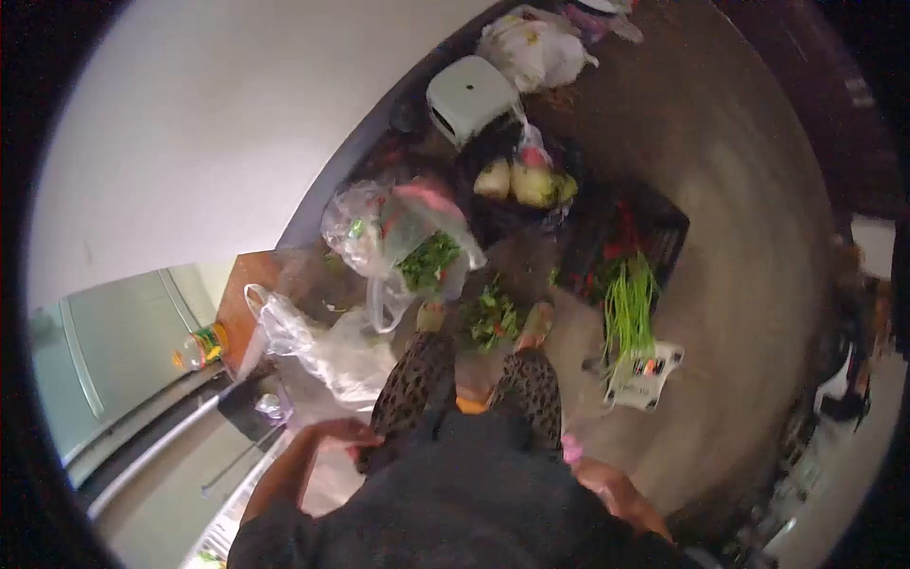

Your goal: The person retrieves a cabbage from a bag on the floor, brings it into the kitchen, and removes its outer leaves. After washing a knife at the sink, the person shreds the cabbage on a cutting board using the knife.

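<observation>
Wearing dark shirt (474,498), nearest camera. Seeing left grip (346,433) beside patterned trousers (412,389), white bag (346,365) just ahead; right grip (602,479) beside blurred pink item (571,449), spring onions (627,294) farther ahead. Not discerning either grip's fingers, together or apart.

No label or lettering can be read.

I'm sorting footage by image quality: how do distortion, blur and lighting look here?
Head view: wide-angle distortion, with a curved image edge and black corners; head view: general softness, with the left hand, right hand and green stalks lacking crisp edges; head view: uneven brightness, the white wall pale, the black crate losing detail in darkness.
</observation>
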Motion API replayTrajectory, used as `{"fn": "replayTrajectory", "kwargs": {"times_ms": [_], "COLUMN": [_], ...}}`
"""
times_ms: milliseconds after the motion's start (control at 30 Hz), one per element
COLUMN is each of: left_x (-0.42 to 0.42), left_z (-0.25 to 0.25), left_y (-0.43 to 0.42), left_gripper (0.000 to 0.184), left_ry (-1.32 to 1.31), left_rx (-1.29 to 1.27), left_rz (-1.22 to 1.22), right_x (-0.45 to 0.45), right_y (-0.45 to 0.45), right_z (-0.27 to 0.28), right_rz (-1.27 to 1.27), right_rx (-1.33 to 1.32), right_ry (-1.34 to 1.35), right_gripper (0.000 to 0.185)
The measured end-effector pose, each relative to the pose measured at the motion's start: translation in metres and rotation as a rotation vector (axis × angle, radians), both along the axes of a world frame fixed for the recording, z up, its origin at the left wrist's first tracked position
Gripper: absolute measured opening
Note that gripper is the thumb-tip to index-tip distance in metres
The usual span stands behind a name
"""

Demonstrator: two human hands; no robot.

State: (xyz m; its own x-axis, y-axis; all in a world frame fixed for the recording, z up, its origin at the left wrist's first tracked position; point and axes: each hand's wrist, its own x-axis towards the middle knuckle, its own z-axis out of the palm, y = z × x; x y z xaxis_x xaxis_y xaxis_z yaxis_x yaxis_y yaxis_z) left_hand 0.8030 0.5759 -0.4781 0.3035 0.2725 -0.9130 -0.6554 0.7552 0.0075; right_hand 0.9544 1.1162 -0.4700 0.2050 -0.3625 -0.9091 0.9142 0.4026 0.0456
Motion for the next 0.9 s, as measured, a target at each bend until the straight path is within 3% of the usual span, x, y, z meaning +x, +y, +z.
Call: {"fn": "replayTrajectory", "kwargs": {"times_ms": [67, 133, 167, 200, 233, 267, 300, 333, 367, 433, 500, 567, 633, 733, 833, 900], "left_x": [0.019, 0.018, 0.003, -0.017, -0.041, -0.05, -0.074, -0.085, -0.111, -0.136, -0.153, -0.183, -0.199, -0.208, -0.216, -0.225], "left_z": [-0.01, -0.049, -0.071, -0.099, -0.121, -0.163, -0.189, -0.229, -0.245, -0.293, -0.337, -0.332, -0.343, -0.35, -0.349, -0.351], "left_y": [0.012, 0.012, 0.022, 0.032, 0.051, 0.064, 0.091, 0.118, 0.152, 0.208, 0.246, 0.266, 0.265, 0.261, 0.258, 0.254], "left_gripper": [0.052, 0.053, 0.054, 0.046, 0.038, 0.028, 0.025, 0.024, 0.023, 0.022, 0.022, 0.021, 0.023, 0.023, 0.02, 0.021], "left_ry": [-0.063, 0.018, 0.07, 0.315, 0.555, 0.935, 1.141, 1.25, 1.215, 1.216, 1.246, 1.237, 1.19, 1.251, 1.41, 1.515], "left_rx": [0.045, 0.019, 0.014, -0.082, -0.185, -0.229, -0.203, -0.197, -0.18, -0.064, 0.063, 0.12, 0.096, 0.062, 0.117, 0.177], "left_rz": [0.18, 0.05, -0.012, -0.125, -0.237, -0.166, 0.025, 0.234, 0.28, 0.444, 0.552, 0.538, 0.52, 0.446, 0.42, 0.394], "right_x": [-0.023, -0.057, -0.085, -0.113, -0.138, -0.189, -0.244, -0.284, -0.344, -0.425, -0.508, -0.578, -0.633, -0.68, -0.67, -0.673], "right_y": [0.033, 0.057, 0.072, 0.087, 0.092, 0.076, 0.059, 0.063, 0.033, 0.016, 0.005, -0.013, -0.012, -0.007, -0.038, -0.025], "right_z": [-0.039, -0.095, -0.14, -0.184, -0.243, -0.262, -0.278, -0.343, -0.342, -0.429, -0.473, -0.495, -0.519, -0.566, -0.5, -0.522], "right_rz": [-0.061, 0.061, 0.241, 0.437, 0.214, -0.005, -0.253, -0.332, -0.237, -0.227, 0.313, 0.051, -0.052, 0.026, 0.216, 0.268], "right_rx": [-0.121, -0.205, -0.377, -0.415, -0.211, 0.036, 0.266, 0.165, 0.383, 0.4, 0.634, 0.701, 0.697, 0.993, 1.029, 1.022], "right_ry": [-0.056, -0.063, 0.373, 0.861, 0.88, 0.877, 0.894, 1.044, 1.233, 1.478, 1.637, 1.666, 1.623, 2.015, 1.505, 1.499], "right_gripper": [0.026, 0.023, 0.022, 0.021, 0.02, 0.019, 0.018, 0.038, 0.024, 0.034, 0.051, 0.058, 0.06, 0.061, 0.052, 0.042]}}
